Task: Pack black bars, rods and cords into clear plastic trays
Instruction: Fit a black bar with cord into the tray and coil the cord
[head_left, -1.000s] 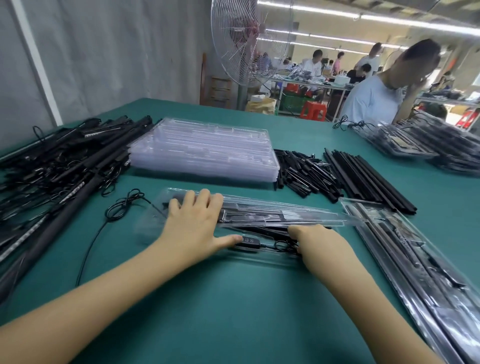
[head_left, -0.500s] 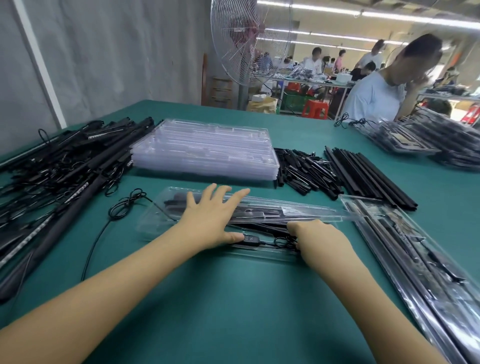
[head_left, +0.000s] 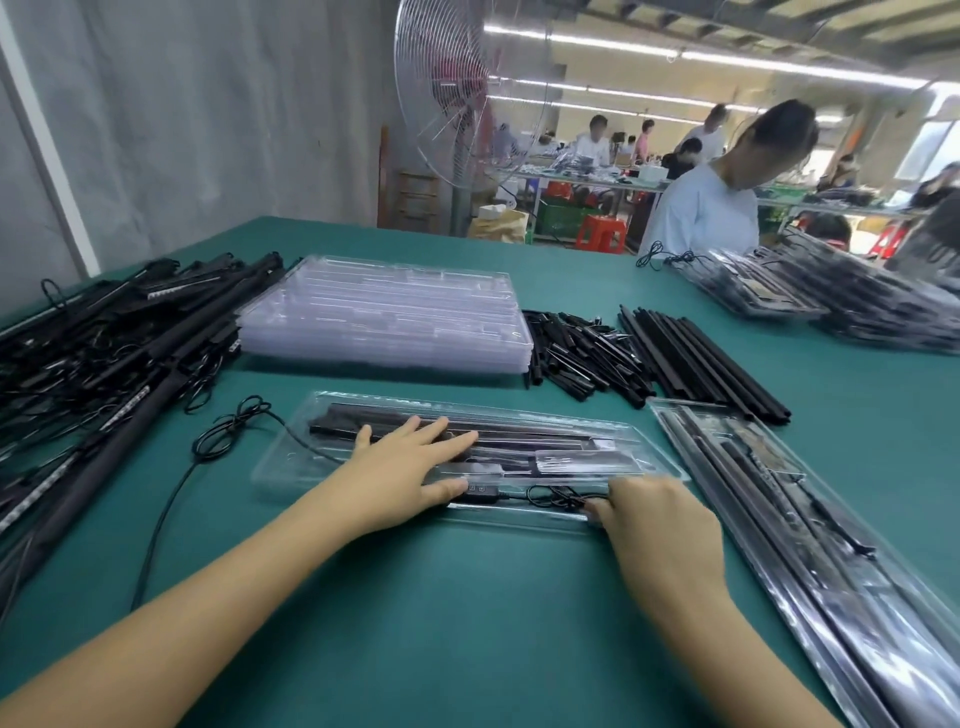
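A clear plastic tray (head_left: 291, 460) lies on the green table in front of me, with long black bars (head_left: 524, 441) in it. My left hand (head_left: 410, 467) lies flat on the bars, fingers straight, pressing down. A black cord with a small controller (head_left: 485, 491) runs along the tray's near side. My right hand (head_left: 654, 519) curls its fingers on the coiled end of that cord at the tray's near right edge; its fingertips are partly hidden. Another loop of black cord (head_left: 223, 434) trails out of the tray's left end onto the table.
A stack of empty clear trays (head_left: 384, 317) stands behind. Short black rods (head_left: 582, 358) and long black bars (head_left: 701, 364) lie to its right. A tangled pile of bars and cords (head_left: 104, 343) fills the left. Packed trays (head_left: 831, 561) lie at my right; a person (head_left: 711, 208) stands opposite.
My left hand has slid to the right along the tray, and its fingers now lie flat on the bars. My right hand has stayed at the coiled cord.
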